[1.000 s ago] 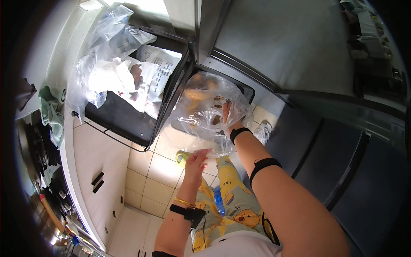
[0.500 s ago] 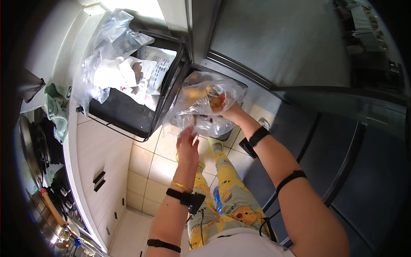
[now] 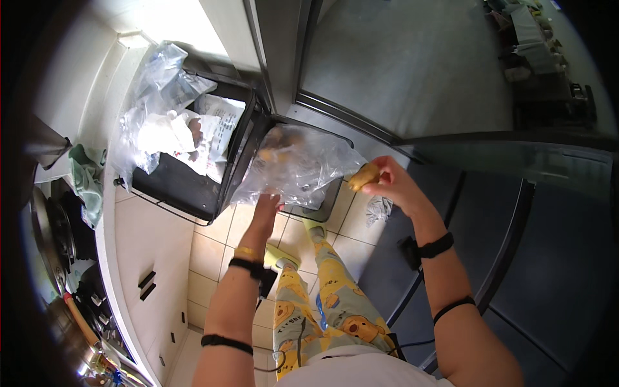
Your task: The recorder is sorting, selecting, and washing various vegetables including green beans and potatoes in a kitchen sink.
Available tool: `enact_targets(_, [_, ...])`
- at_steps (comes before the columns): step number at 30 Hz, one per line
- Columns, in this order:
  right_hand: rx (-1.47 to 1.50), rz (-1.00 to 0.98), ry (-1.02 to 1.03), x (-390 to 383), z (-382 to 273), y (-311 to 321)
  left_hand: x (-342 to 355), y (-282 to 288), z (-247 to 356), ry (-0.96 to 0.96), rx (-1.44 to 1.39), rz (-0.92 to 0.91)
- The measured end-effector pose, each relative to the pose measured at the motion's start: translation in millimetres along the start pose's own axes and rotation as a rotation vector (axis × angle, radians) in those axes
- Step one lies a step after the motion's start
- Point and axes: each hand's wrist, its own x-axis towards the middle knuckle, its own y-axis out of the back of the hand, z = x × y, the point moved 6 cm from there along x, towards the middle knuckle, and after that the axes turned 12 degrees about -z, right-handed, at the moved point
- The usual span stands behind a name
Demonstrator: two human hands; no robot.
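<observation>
My right hand (image 3: 387, 180) is closed on a small yellow-brown food item (image 3: 362, 178), perhaps a potato, just outside the right side of a clear plastic bag (image 3: 296, 161). The bag lies over a black tray (image 3: 336, 205) and has more yellowish-brown pieces inside, blurred through the plastic. My left hand (image 3: 269, 208) is at the bag's lower edge with its fingers curled, apparently gripping the plastic; its fingertips are partly hidden.
A black tray (image 3: 184, 200) at left holds white paper packets (image 3: 222, 129) and plastic bags (image 3: 161, 71). A counter with a green cloth (image 3: 87, 184) and pans (image 3: 42, 238) runs along the left. Dark cabinets (image 3: 548, 258) stand at right; a crumpled bag (image 3: 378, 211) lies on the floor.
My right hand has come out of the bag to the right, holding the yellow-brown item. My left hand has moved up and slightly left at the bag's lower edge.
</observation>
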Motion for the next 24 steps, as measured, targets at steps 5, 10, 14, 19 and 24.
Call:
enact_targets(5, [0.029, 0.174, 0.151, 49.4, 14.7, 44.3, -92.4, -41.5, 30.4, 0.235, 0.112, -0.045])
enact_targets(10, [0.024, -0.279, -0.039, 117.5, 26.9, -77.4, -121.9, -65.5, 80.9, -0.24, 0.562, 0.263])
enact_targets(14, [-0.41, -0.16, -0.104, 157.4, 117.5, -123.7, -91.8, -106.7, 6.3, 0.007, 0.425, -0.075])
enact_targets(19, [-0.981, 0.094, -0.181, 169.2, 129.8, -138.3, -54.5, -133.4, -63.5, -0.233, 0.747, -0.264])
enact_targets(24, [-1.058, 0.071, 0.074, 154.4, 107.9, -120.9, -27.6, -136.9, -75.0, -0.128, 0.913, -0.273])
